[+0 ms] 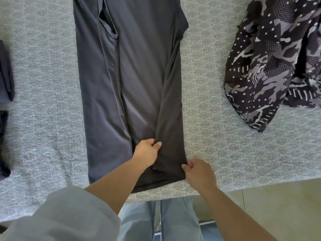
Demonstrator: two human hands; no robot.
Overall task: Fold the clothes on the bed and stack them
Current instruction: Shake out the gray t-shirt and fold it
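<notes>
A long dark grey garment (128, 75) lies lengthwise down the middle of the bed (43, 84), its right side folded inward as a narrow strip. My left hand (147, 150) pinches the inner edge of that folded strip near the hem. At the hem's right corner, my right hand (198, 171) pinches the fabric by the bed's near edge. A crumpled black, grey and white patterned garment (271, 63) lies on the right side of the bed.
Dark folded clothes (5, 80) sit at the far left edge of the bed, partly cut off. The bedspread is pale with a grey leaf print. Beige floor (278, 206) shows at the lower right, beside my jeans.
</notes>
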